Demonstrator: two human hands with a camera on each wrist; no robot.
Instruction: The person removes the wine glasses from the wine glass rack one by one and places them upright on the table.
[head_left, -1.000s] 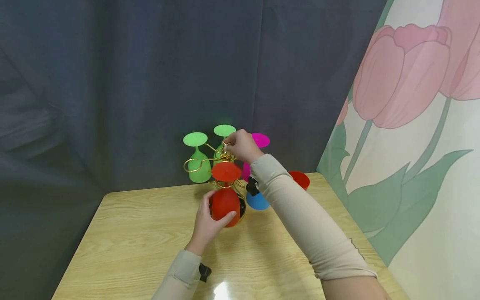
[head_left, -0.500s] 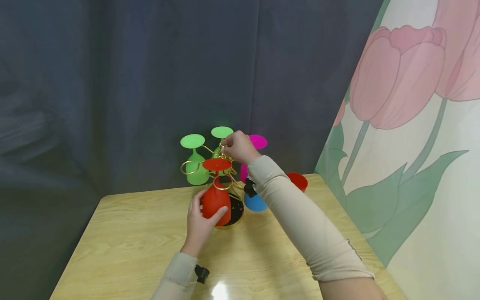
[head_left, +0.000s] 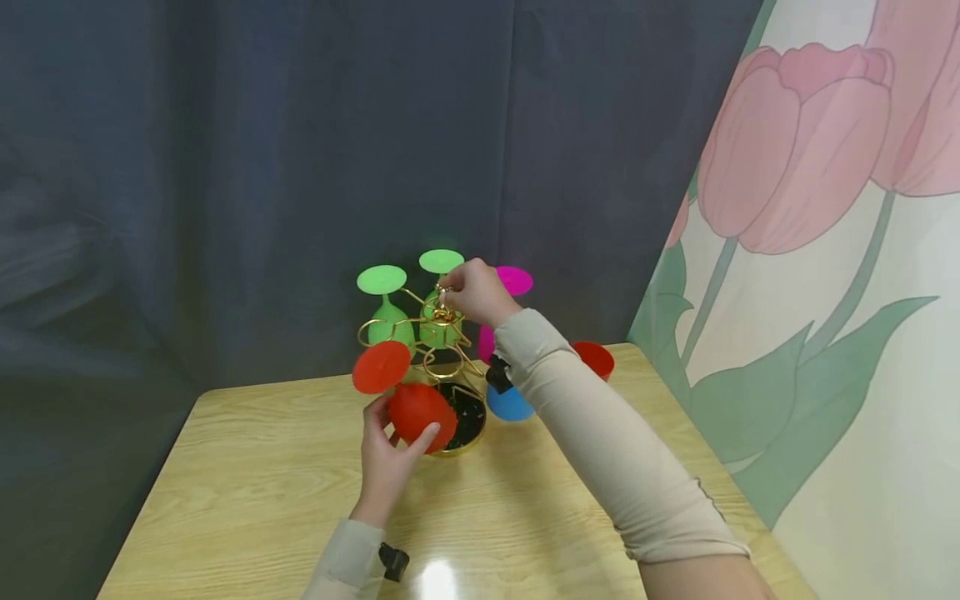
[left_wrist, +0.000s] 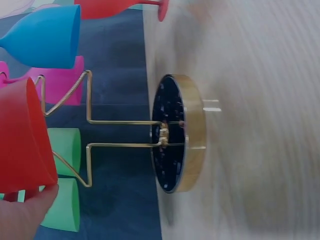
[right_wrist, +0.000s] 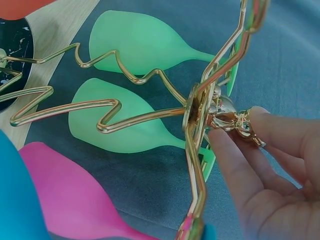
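Note:
My left hand [head_left: 384,471] grips the bowl of a red goblet [head_left: 422,417], fingers and thumb round it. The goblet is tilted, its foot toward the upper left, beside a bare front ring of the gold wire rack. In the left wrist view the red bowl [left_wrist: 25,140] shows close up. My right hand [head_left: 483,293] pinches the gold finial [right_wrist: 232,120] on top of the rack [right_wrist: 145,115]. Two green goblets [head_left: 392,327] hang upside down at the rack's back left. A magenta goblet [right_wrist: 70,195] and a blue goblet [left_wrist: 50,37] hang on its right side.
The rack's round black base [left_wrist: 167,165] with a gold rim stands on the wooden table [head_left: 247,483]. Another red goblet [head_left: 597,358] stands upright at the right, partly behind the right sleeve. A dark curtain [head_left: 300,167] hangs behind, a tulip-painted wall [head_left: 825,333] at right.
The red goblet has moved left out of the rack's front ring and tipped over, held in my left hand. My right hand keeps its pinch on the finial.

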